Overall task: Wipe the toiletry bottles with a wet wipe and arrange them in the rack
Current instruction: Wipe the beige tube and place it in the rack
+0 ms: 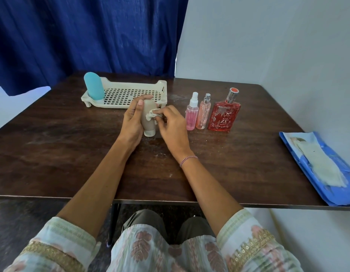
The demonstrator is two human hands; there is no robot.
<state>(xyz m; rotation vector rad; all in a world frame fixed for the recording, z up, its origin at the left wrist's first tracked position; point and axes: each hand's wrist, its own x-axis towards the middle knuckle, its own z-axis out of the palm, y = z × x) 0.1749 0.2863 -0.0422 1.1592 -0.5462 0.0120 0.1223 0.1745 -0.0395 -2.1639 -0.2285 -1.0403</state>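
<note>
Beige bottle upright, cap down; left hand fingers wrapped round; right hand fingers pinch crumpled wipe.

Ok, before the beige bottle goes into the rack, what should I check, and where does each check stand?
1. Left hand grips the beige squeeze bottle, cap down: ok.
2. Right hand pinches the white wet wipe against it: ok.
3. Bottle wiped all round: cannot tell.
4. Free floor in the cream perforated plastic rack beside the turquoise rounded bottle: ok.
5. Pink spray bottle, peach mist bottle and flat red glass perfume bottle stand right of the hands, off the likely path: ok.
</note>
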